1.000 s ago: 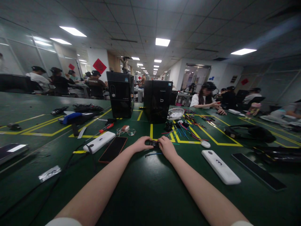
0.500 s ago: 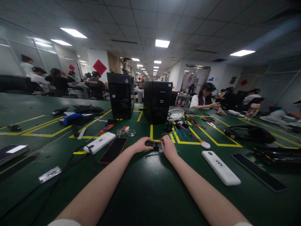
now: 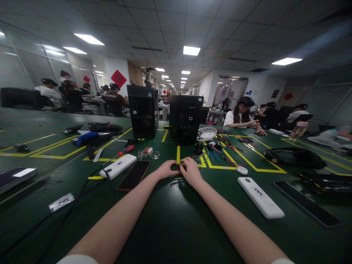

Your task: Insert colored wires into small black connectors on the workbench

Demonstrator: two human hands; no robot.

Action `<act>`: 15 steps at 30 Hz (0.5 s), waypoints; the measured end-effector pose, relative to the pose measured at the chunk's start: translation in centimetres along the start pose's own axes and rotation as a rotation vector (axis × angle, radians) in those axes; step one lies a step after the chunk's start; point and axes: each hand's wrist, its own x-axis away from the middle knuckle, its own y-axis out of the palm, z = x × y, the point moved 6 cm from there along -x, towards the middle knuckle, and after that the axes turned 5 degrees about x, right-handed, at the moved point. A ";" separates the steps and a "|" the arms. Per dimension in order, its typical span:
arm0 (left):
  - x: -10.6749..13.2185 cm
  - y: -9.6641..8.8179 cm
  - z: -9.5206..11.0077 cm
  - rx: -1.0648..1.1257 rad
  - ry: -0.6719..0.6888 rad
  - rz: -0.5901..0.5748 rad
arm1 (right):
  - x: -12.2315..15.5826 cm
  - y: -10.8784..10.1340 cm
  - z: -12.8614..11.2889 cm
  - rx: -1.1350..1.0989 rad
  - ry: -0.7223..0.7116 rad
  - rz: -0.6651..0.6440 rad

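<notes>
Both hands meet over the green table (image 3: 176, 227), in front of the black computer towers. My left hand (image 3: 167, 169) is closed, its thumb and fingers pinching a small black part (image 3: 178, 167) from the left. From the other side my right hand (image 3: 191, 171) is also closed on it, fingers curled over its top. Most of the part is hidden behind the fingers, so its kind cannot be made out. Just below the hands lie short wires (image 3: 177, 181), dark and blue.
Left of the hands lie a phone (image 3: 134, 176), a white power bank (image 3: 118, 165), glasses (image 3: 154, 155) and a red screwdriver (image 3: 126, 149). Rightward are loose coloured wires (image 3: 216, 156), a white basket (image 3: 206, 134) and another power bank (image 3: 260, 197). Behind stand two computer towers (image 3: 185, 117). A person (image 3: 243, 115) sits far right.
My right hand has moved left against my left hand and now covers most of the black part, which showed between the hands before. The whole view has shifted slightly.
</notes>
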 end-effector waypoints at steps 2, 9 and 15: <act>0.0 -0.1 0.1 -0.011 0.002 0.000 | -1.1 0.9 1.1 0.019 0.126 -0.083; 0.0 -0.2 0.1 -0.019 -0.013 -0.010 | -2.3 2.6 1.9 0.019 0.266 -0.208; 0.0 -0.2 0.3 -0.016 -0.016 -0.024 | -2.1 3.3 2.7 -0.109 0.318 -0.223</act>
